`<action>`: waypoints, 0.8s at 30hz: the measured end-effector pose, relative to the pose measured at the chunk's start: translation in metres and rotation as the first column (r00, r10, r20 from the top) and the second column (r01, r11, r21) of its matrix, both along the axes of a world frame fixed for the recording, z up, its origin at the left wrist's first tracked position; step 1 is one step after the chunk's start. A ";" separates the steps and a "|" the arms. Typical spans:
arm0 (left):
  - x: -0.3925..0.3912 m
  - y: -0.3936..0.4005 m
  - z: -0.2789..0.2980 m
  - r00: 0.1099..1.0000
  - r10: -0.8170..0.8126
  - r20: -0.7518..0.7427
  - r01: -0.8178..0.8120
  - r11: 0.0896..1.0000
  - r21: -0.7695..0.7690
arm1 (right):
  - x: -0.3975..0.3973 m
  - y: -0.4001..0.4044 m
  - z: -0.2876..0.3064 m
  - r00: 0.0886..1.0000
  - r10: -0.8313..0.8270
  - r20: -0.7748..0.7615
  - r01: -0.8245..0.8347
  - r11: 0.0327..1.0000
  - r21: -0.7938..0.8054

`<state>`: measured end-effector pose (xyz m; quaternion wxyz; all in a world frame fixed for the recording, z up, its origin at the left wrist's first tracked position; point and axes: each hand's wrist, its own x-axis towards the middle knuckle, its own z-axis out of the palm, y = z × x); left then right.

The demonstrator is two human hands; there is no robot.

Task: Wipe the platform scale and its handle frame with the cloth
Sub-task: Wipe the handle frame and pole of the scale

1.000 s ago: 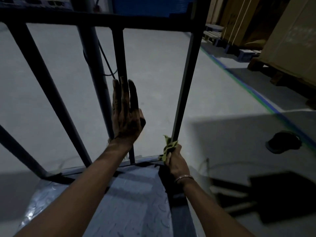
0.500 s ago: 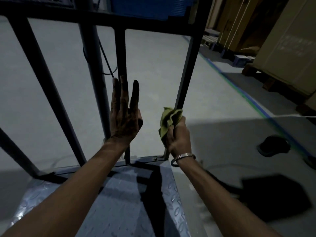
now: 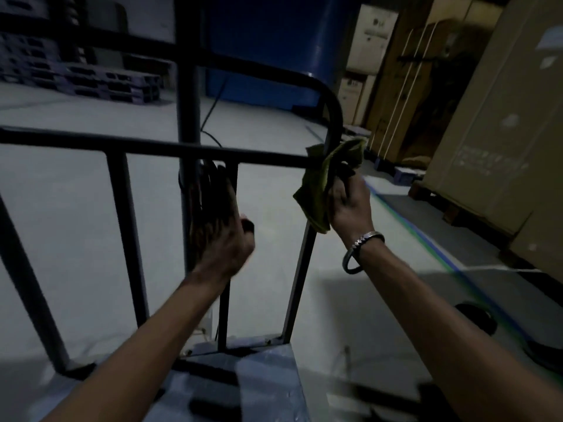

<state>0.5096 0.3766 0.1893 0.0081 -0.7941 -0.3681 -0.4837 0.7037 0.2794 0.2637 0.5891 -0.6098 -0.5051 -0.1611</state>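
Right hand [image 3: 348,205] clenches a crumpled yellow-green cloth [image 3: 323,181], pressing it onto the dark metal handle frame [image 3: 195,149] where the crossbar meets the right upright, just below the rounded corner. Left hand [image 3: 219,226] is flat, fingers straight, grimy, holding nothing, in front of a middle bar. Metal bangle [image 3: 362,245] on the right wrist. Platform scale [image 3: 268,382], embossed shiny plate, lies below. Cardboard boxes [image 3: 487,123] stand right; motion blur throughout.

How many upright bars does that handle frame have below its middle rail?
3 that I can see plainly: one upright bar at the left, one in the middle behind the left hand, one at the right under the cloth. More may lie outside the left edge.
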 end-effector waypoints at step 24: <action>-0.092 0.028 0.086 0.982 0.181 0.050 -0.181 0.983 -0.002 | -0.023 0.016 0.092 0.894 -0.091 0.438 0.249 0.915 -0.317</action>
